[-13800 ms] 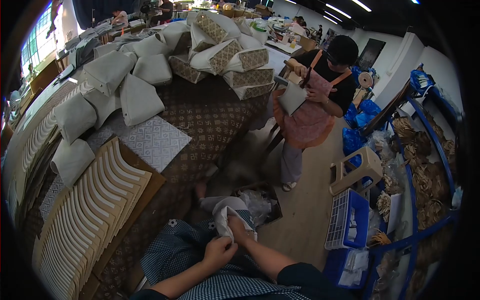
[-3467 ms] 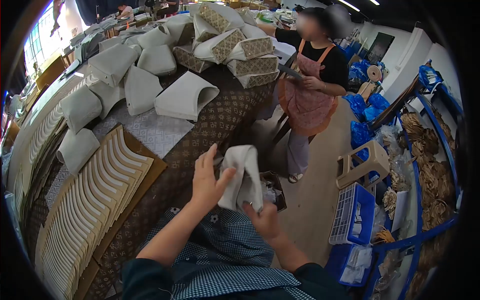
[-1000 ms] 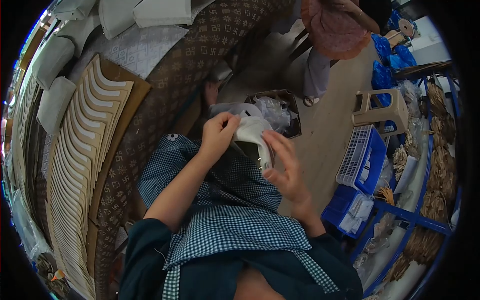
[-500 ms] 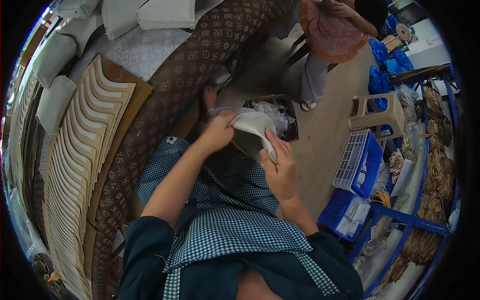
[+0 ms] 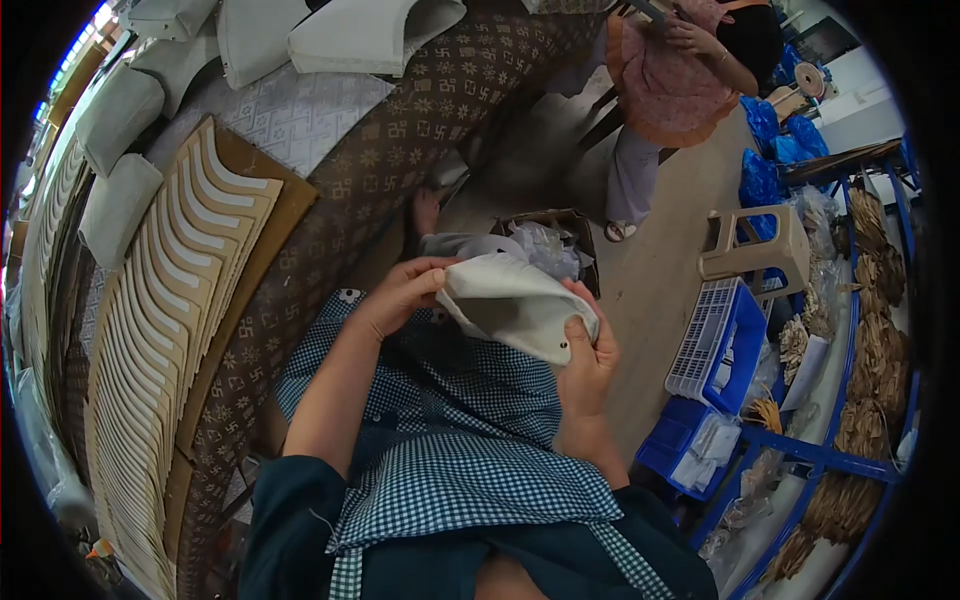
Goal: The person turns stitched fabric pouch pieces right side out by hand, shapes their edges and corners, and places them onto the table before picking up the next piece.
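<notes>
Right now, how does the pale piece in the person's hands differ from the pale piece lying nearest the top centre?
The held piece is raised between the left hand and right hand; the other piece lies on the table, untouched.
The held piece's opening faces the person; the other piece's faces the picture's right.
Both are pale, hollow and open-ended.

left hand (image 5: 398,297), right hand (image 5: 588,362) gripping white pouch (image 5: 515,292)
</notes>
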Demonstrator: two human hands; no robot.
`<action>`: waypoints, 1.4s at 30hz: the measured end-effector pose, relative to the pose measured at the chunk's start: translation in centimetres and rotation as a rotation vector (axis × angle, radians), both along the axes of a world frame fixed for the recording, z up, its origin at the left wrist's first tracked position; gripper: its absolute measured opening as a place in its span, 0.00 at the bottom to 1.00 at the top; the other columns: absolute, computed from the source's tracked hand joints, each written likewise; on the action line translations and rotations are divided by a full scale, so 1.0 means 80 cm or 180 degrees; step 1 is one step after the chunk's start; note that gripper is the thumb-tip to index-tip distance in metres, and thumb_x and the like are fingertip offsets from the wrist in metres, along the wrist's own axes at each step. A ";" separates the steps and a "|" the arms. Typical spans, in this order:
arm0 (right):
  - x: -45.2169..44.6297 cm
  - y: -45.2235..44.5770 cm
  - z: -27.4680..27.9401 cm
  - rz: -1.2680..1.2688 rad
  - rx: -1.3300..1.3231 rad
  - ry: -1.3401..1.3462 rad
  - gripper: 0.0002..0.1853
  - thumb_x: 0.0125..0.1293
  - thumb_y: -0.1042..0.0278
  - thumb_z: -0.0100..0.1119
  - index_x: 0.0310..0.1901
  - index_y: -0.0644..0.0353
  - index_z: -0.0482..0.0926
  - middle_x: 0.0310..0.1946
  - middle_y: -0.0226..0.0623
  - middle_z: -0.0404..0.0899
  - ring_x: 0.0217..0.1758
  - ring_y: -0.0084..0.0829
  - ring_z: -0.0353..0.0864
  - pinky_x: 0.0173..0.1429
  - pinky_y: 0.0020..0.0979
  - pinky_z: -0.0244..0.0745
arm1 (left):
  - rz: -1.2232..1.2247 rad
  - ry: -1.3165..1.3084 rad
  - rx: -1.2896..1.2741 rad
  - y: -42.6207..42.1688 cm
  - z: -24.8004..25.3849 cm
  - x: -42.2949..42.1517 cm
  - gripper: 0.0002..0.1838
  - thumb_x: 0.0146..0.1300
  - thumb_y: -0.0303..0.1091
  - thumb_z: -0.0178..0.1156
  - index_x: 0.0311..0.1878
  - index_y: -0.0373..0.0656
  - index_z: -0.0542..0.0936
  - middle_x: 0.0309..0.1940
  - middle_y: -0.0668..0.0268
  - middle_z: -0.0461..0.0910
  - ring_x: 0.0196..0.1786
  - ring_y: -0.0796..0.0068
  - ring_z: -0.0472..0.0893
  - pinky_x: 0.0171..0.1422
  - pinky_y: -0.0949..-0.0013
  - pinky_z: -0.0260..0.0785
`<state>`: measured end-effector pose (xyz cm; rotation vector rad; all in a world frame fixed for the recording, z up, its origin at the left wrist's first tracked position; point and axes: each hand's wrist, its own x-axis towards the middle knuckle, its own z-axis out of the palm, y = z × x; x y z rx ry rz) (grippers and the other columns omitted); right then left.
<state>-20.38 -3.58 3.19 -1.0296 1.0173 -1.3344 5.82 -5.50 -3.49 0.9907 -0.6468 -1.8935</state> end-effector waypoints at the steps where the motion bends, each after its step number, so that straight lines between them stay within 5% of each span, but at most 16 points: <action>1: 0.003 -0.002 0.006 -0.0309 0.0118 -0.0052 0.18 0.71 0.73 0.52 0.61 0.67 0.73 0.56 0.40 0.78 0.55 0.25 0.77 0.60 0.26 0.71 | 0.0355 -0.0281 -0.0390 0.005 0.008 -0.013 0.39 0.59 0.43 0.67 0.70 0.38 0.65 0.63 0.55 0.71 0.63 0.65 0.73 0.63 0.63 0.70; 3: 0.004 -0.003 0.011 -0.0609 0.0380 -0.0515 0.18 0.70 0.72 0.53 0.60 0.67 0.72 0.54 0.39 0.78 0.53 0.26 0.77 0.58 0.26 0.71 | 0.0781 -0.0570 -0.0920 0.021 0.013 -0.036 0.54 0.54 0.47 0.72 0.77 0.42 0.50 0.72 0.51 0.59 0.71 0.61 0.65 0.71 0.61 0.61; 7: 0.027 0.011 0.011 -0.1014 0.0597 -0.0880 0.18 0.68 0.71 0.54 0.58 0.65 0.70 0.50 0.38 0.76 0.53 0.28 0.76 0.57 0.28 0.72 | 0.1370 -0.1690 -0.1350 0.043 0.050 -0.081 0.55 0.51 0.34 0.73 0.77 0.42 0.49 0.71 0.52 0.60 0.69 0.60 0.67 0.70 0.62 0.63; 9: 0.018 0.023 -0.013 -0.0551 0.0596 -0.0079 0.19 0.67 0.72 0.54 0.59 0.65 0.69 0.52 0.39 0.75 0.54 0.29 0.75 0.57 0.29 0.72 | 0.1613 -0.2104 -0.1245 0.038 0.061 -0.077 0.54 0.53 0.33 0.70 0.77 0.42 0.46 0.69 0.55 0.63 0.68 0.61 0.67 0.70 0.62 0.61; 10: 0.011 0.031 -0.019 -0.0329 0.0591 0.0320 0.20 0.66 0.73 0.54 0.60 0.65 0.69 0.52 0.39 0.75 0.55 0.29 0.74 0.58 0.30 0.72 | 0.1759 -0.2446 -0.1550 0.036 0.058 -0.069 0.50 0.51 0.26 0.66 0.76 0.41 0.50 0.68 0.55 0.66 0.67 0.61 0.69 0.69 0.62 0.63; 14: 0.014 0.031 0.012 0.0366 0.0253 0.0802 0.30 0.57 0.75 0.64 0.62 0.63 0.67 0.54 0.41 0.75 0.56 0.32 0.74 0.61 0.33 0.72 | 0.1305 -0.2990 -0.2324 0.041 0.095 -0.044 0.48 0.47 0.26 0.69 0.73 0.40 0.58 0.66 0.54 0.69 0.67 0.59 0.70 0.68 0.61 0.64; 18: 0.019 -0.015 0.025 0.0432 -0.1810 0.2121 0.38 0.47 0.76 0.70 0.63 0.62 0.68 0.58 0.43 0.75 0.56 0.37 0.75 0.59 0.34 0.73 | 0.0908 -0.3225 -0.3255 0.050 0.118 -0.036 0.47 0.47 0.28 0.72 0.71 0.41 0.60 0.65 0.55 0.68 0.65 0.60 0.72 0.66 0.61 0.67; 20: 0.029 -0.021 0.023 0.0712 -0.1888 0.1645 0.40 0.43 0.76 0.72 0.63 0.62 0.69 0.60 0.43 0.74 0.56 0.40 0.76 0.58 0.34 0.74 | 0.1419 -0.3141 -0.3097 0.058 0.109 -0.033 0.46 0.47 0.28 0.74 0.70 0.40 0.61 0.63 0.57 0.69 0.62 0.63 0.74 0.62 0.64 0.70; 23: 0.038 -0.025 0.040 0.0804 -0.2440 0.2091 0.40 0.43 0.78 0.72 0.63 0.62 0.70 0.58 0.41 0.76 0.53 0.37 0.78 0.55 0.32 0.75 | 0.1926 -0.3128 -0.2858 0.068 0.098 -0.026 0.43 0.46 0.26 0.76 0.66 0.38 0.65 0.57 0.61 0.69 0.54 0.70 0.76 0.56 0.71 0.73; 27: 0.060 -0.004 0.029 0.0435 -0.1753 0.1585 0.37 0.47 0.76 0.72 0.63 0.64 0.70 0.56 0.42 0.78 0.48 0.32 0.79 0.49 0.28 0.75 | 0.2153 -0.3111 -0.2705 0.080 0.095 -0.039 0.35 0.40 0.22 0.73 0.58 0.36 0.75 0.53 0.56 0.77 0.52 0.66 0.77 0.54 0.68 0.73; 29: 0.063 -0.001 0.029 0.0447 -0.1786 0.1582 0.35 0.52 0.75 0.71 0.63 0.65 0.69 0.55 0.44 0.79 0.46 0.24 0.77 0.47 0.23 0.72 | 0.1934 -0.3375 -0.2887 0.083 0.106 -0.043 0.33 0.42 0.24 0.73 0.57 0.35 0.77 0.50 0.55 0.80 0.49 0.65 0.80 0.51 0.69 0.75; 34: 0.074 0.016 0.029 0.0310 -0.1913 0.1957 0.26 0.54 0.71 0.69 0.56 0.66 0.77 0.54 0.43 0.80 0.55 0.40 0.81 0.52 0.31 0.80 | 0.1418 -0.3320 -0.2846 0.093 0.117 -0.027 0.25 0.50 0.22 0.68 0.56 0.34 0.79 0.41 0.58 0.82 0.40 0.69 0.82 0.47 0.73 0.74; 42: 0.041 0.012 0.092 0.1824 -0.1190 0.1544 0.26 0.54 0.73 0.72 0.54 0.64 0.74 0.48 0.41 0.83 0.50 0.32 0.84 0.54 0.29 0.79 | 0.0305 -0.3121 -0.3118 0.112 0.172 0.000 0.22 0.51 0.33 0.68 0.51 0.37 0.82 0.37 0.59 0.83 0.33 0.66 0.84 0.35 0.70 0.77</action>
